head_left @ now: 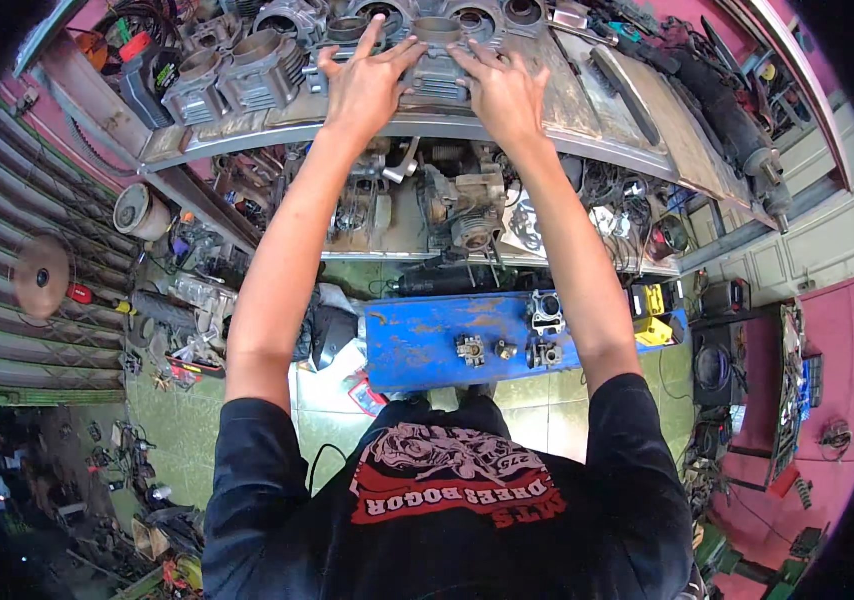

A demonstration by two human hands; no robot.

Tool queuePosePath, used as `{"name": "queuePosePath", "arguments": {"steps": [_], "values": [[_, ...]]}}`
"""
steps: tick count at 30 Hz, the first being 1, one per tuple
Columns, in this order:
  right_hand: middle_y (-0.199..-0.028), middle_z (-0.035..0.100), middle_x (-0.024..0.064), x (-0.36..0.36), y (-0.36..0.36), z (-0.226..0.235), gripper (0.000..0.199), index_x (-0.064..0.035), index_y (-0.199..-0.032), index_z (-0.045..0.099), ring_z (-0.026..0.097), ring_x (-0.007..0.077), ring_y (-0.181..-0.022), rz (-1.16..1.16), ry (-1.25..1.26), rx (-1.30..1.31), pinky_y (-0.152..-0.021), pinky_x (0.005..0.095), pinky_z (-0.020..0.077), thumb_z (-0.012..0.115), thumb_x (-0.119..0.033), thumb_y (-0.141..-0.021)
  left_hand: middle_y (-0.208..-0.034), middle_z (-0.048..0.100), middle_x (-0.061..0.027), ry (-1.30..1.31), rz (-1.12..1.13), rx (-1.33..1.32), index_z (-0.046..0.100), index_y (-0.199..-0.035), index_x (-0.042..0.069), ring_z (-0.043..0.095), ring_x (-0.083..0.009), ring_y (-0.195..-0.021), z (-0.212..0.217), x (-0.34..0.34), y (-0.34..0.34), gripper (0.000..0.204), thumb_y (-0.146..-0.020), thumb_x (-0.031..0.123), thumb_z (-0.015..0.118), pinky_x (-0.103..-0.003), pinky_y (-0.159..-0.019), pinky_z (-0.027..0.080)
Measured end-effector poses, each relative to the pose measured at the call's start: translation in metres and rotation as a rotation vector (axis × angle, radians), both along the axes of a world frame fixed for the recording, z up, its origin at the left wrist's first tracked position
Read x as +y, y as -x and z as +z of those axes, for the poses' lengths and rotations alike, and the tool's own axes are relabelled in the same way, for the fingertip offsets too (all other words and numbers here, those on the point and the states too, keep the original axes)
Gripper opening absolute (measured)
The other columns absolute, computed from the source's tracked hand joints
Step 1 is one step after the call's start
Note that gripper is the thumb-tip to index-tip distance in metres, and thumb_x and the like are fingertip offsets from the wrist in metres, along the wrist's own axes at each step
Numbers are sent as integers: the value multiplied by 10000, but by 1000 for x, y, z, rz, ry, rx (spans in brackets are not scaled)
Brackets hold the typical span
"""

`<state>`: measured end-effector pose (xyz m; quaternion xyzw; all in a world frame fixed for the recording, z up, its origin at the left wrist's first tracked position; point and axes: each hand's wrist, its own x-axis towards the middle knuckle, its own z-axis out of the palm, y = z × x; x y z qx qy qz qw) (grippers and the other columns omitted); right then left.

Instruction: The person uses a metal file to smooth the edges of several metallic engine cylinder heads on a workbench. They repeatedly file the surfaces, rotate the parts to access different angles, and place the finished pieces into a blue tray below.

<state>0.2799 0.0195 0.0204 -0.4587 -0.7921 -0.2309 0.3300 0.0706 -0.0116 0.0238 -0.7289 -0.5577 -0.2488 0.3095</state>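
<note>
Both arms reach forward to the upper shelf, which holds a row of grey metal engine cylinder blocks. My left hand is over the blocks, its fingers spread, some near the left rim of a finned cylinder block. On that block's other side is my right hand, fingers also spread, their tips near its right rim. The block stands upright between the hands with its round bore facing up. Whether the fingertips press on it, I cannot tell.
More cylinder blocks and a dark bottle with a red cap stand at the left. Engine parts fill the lower shelf. Below is a blue bench with small metal parts. A long black shock absorber lies at the right.
</note>
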Motion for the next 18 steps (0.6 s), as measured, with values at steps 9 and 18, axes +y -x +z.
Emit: {"name": "queuePosePath", "arguments": {"steps": [9,18], "values": [[-1435,610,-48,13,7,-4,447,-383,-1338,655,574,338,-1254,33,30,51,-1022,668,319,697,-262,-909,-1362,653,86,-47,7,-14,634,-1347,338,458,-184,-1410,4,2,-1,555,-825,226,785,-654,-958,262],[-1406,631,-62,16,6,-6,421,-379,-1313,676,587,344,-1241,70,28,97,-990,645,336,703,-271,-907,-1438,598,11,225,14,-157,579,-1430,240,284,-260,-1524,14,-5,-4,525,-927,136,690,-834,-1056,201]]}}
